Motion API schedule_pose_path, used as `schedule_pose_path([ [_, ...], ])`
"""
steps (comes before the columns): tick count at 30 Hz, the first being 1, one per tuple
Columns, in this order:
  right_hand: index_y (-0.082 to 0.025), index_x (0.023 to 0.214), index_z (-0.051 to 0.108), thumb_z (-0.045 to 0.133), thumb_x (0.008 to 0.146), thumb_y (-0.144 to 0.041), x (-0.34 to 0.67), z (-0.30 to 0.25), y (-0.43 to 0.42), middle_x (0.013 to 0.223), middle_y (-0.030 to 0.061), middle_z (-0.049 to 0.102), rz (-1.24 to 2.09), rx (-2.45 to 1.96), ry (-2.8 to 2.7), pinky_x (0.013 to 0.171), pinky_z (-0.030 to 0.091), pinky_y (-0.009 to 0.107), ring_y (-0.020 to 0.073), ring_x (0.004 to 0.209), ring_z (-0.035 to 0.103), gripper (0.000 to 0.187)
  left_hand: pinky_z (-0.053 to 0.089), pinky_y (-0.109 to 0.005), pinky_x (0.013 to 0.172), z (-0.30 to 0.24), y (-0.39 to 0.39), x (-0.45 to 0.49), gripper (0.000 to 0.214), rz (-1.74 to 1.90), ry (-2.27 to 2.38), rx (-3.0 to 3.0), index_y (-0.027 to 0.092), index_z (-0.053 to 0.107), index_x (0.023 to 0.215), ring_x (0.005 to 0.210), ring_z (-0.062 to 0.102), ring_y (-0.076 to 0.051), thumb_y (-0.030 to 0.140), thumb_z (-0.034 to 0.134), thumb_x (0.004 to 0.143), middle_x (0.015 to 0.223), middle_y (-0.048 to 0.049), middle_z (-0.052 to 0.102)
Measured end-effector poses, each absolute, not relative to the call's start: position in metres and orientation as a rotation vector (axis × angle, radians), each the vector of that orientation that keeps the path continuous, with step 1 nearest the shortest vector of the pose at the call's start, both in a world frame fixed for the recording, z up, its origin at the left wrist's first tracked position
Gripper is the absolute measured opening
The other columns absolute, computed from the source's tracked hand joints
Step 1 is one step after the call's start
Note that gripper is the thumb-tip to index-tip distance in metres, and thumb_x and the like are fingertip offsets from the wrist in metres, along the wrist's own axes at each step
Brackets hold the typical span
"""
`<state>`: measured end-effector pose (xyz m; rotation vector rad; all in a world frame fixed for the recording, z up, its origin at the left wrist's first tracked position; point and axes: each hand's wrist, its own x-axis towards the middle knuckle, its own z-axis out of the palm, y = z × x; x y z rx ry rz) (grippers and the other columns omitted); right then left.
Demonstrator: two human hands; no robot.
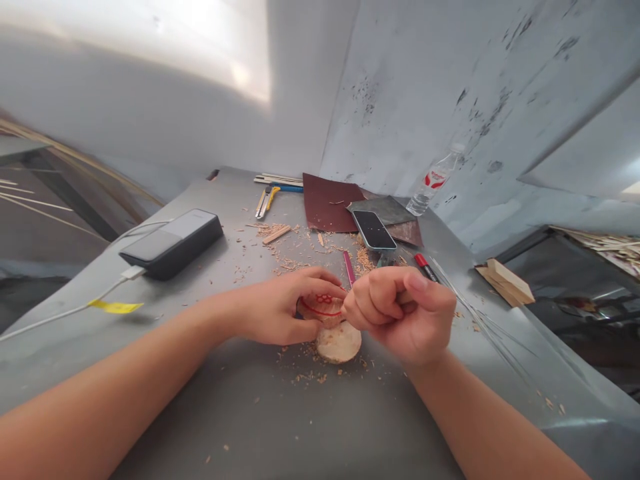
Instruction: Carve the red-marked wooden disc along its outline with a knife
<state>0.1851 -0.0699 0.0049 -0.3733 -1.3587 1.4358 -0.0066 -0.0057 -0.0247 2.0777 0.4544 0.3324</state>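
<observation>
My left hand grips a small round wooden piece marked with red lines, holding it just above the grey table. My right hand is closed in a fist right beside the piece, its fingers pinched together against the piece's right edge; whatever it holds is hidden. A pale wooden disc lies flat on the table directly under both hands, among wood shavings.
A power bank with a white cable lies at left. Behind the hands are a phone, sandpaper sheets, a pink stick, a red marker, a utility knife, a water bottle and wood blocks at right.
</observation>
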Motion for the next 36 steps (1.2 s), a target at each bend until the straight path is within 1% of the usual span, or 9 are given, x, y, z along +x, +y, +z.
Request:
schedule_pose_path([
  [7, -0.022, 0.056, 0.03, 0.047, 0.1, -0.048, 0.181, -0.013, -0.073, 0.05, -0.0052, 0.025, 1.307, -0.468, -1.474, 0.046, 0.018, 0.029, 0.0096, 0.044, 0.018, 0.054, 0.059, -0.028, 0.083, -0.026, -0.005, -0.006, 0.023, 0.326, 0.437, 2.099, 0.023, 0.074, 0.114, 0.11, 0.066, -0.021, 0.025, 0.066, 0.093, 0.141, -0.0094, 0.057],
  [14, -0.023, 0.061, 0.029, 0.042, 0.106, -0.048, 0.174, -0.026, -0.071, 0.056, -0.0043, 0.025, 1.072, -0.636, -1.792, 0.053, 0.017, 0.032, 0.012, 0.053, 0.02, 0.052, 0.059, -0.032, 0.092, -0.029, 0.001, -0.007, 0.025, 0.342, 0.467, 2.105, 0.024, 0.072, 0.119, 0.113, 0.068, -0.023, 0.026, 0.063, 0.095, 0.142, -0.009, 0.058],
  [17, -0.022, 0.06, 0.031, 0.043, 0.105, -0.045, 0.171, -0.024, -0.065, 0.055, -0.0046, 0.026, 1.154, -0.635, -1.674, 0.051, 0.019, 0.031, 0.0112, 0.051, 0.021, 0.051, 0.059, -0.03, 0.084, -0.029, 0.002, -0.006, 0.019, 0.336, 0.482, 2.082, 0.021, 0.072, 0.111, 0.102, 0.069, -0.02, 0.031, 0.065, 0.096, 0.136, -0.0093, 0.062],
  [21, -0.023, 0.055, 0.03, 0.049, 0.096, -0.051, 0.173, -0.016, -0.058, 0.049, -0.007, 0.02, 1.272, -0.579, -1.329, 0.045, 0.02, 0.028, 0.0094, 0.043, 0.017, 0.053, 0.055, -0.028, 0.078, -0.028, 0.004, -0.008, 0.026, 0.334, 0.474, 2.117, 0.022, 0.073, 0.117, 0.103, 0.066, -0.02, 0.037, 0.064, 0.097, 0.135, -0.0103, 0.061],
  [24, -0.023, 0.055, 0.028, 0.046, 0.096, -0.055, 0.182, -0.008, -0.059, 0.047, -0.0074, 0.019, 1.206, -0.566, -1.232, 0.043, 0.02, 0.027, 0.009, 0.041, 0.015, 0.055, 0.055, -0.035, 0.092, -0.028, 0.007, -0.012, 0.038, 0.367, 0.52, 2.076, 0.025, 0.069, 0.13, 0.116, 0.063, -0.025, 0.044, 0.065, 0.098, 0.14, -0.0105, 0.061],
  [27, -0.022, 0.058, 0.034, 0.041, 0.103, -0.055, 0.197, 0.0, -0.064, 0.051, -0.0052, 0.027, 0.908, -0.662, -1.449, 0.048, 0.026, 0.029, 0.0109, 0.045, 0.024, 0.056, 0.052, -0.042, 0.103, -0.026, 0.011, -0.017, 0.05, 0.422, 0.551, 1.843, 0.028, 0.06, 0.142, 0.124, 0.061, -0.027, 0.048, 0.067, 0.097, 0.14, -0.0091, 0.064],
  [29, -0.021, 0.062, 0.042, 0.053, 0.102, -0.05, 0.205, 0.002, -0.067, 0.056, -0.0039, 0.036, 0.697, -0.746, -1.597, 0.051, 0.026, 0.03, 0.0118, 0.051, 0.031, 0.05, 0.05, -0.046, 0.108, -0.024, 0.012, -0.018, 0.05, 0.476, 0.513, 1.65, 0.028, 0.059, 0.142, 0.129, 0.06, -0.029, 0.049, 0.065, 0.097, 0.14, -0.0096, 0.066],
  [32, -0.021, 0.074, 0.054, 0.075, 0.09, -0.029, 0.21, 0.002, -0.067, 0.064, -0.0047, 0.045, 0.479, -0.851, -1.771, 0.05, 0.025, 0.027, 0.0099, 0.055, 0.034, 0.028, 0.046, -0.046, 0.114, -0.02, 0.009, -0.016, 0.043, 0.575, 0.393, 1.447, 0.026, 0.065, 0.135, 0.132, 0.06, -0.03, 0.046, 0.065, 0.097, 0.14, -0.0096, 0.067],
  [36, -0.022, 0.096, 0.063, 0.073, 0.089, -0.017, 0.206, -0.002, -0.062, 0.08, -0.0023, 0.056, 0.216, -0.813, -1.958, 0.048, 0.03, 0.022, 0.0093, 0.062, 0.046, 0.013, 0.05, -0.041, 0.106, -0.018, 0.002, -0.012, 0.033, 0.568, 0.297, 1.306, 0.023, 0.072, 0.123, 0.12, 0.067, -0.027, 0.043, 0.066, 0.097, 0.125, -0.0092, 0.073],
])
